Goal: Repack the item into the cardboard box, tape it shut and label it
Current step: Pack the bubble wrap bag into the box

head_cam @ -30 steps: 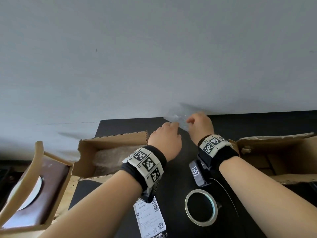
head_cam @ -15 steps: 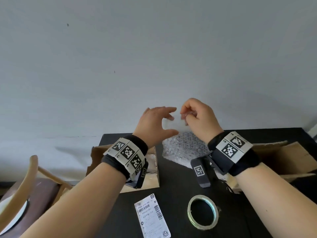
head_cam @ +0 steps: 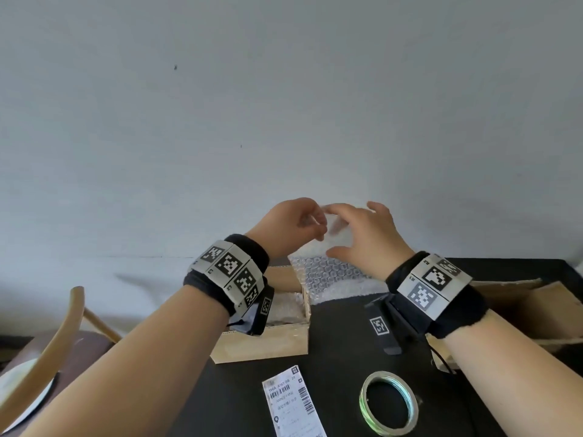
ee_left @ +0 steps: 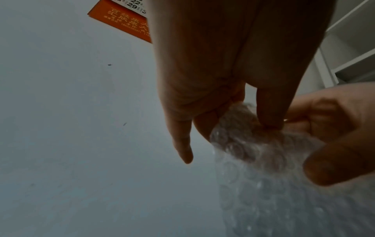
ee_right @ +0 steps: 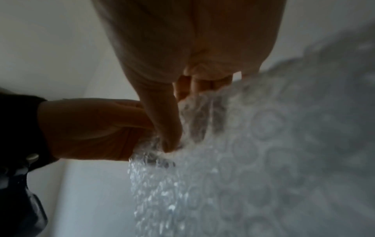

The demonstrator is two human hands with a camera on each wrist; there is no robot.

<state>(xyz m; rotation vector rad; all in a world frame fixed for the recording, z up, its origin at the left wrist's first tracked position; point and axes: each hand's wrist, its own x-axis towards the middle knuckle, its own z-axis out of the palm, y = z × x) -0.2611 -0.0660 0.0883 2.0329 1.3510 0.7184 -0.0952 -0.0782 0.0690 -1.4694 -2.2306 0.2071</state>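
Note:
A clear sheet of bubble wrap (head_cam: 331,275) hangs in the air above the black table (head_cam: 340,348), its lower end near the tabletop. My left hand (head_cam: 315,228) pinches its top edge between thumb and fingers (ee_left: 270,121). My right hand (head_cam: 334,230) is right beside it, thumb in front of the sheet and fingers behind, holding it loosely; its thumb (ee_right: 168,141) presses into the wrap (ee_right: 253,144). Below my left wrist stands the open cardboard box (head_cam: 262,342), with more bubble wrap (head_cam: 284,307) inside. A shipping label (head_cam: 293,402) and a roll of clear tape (head_cam: 389,402) lie near the front.
A second open cardboard box (head_cam: 520,304) sits at the right of the table. A wooden chair (head_cam: 60,335) with a white plate on its seat stands to the left. A grey wall is close behind the table.
Both hands have lifted the bubble wrap off the table. Half a second ago the right hand pinched it and the left was spread; now the left pinches and the right fingers are spread wider.

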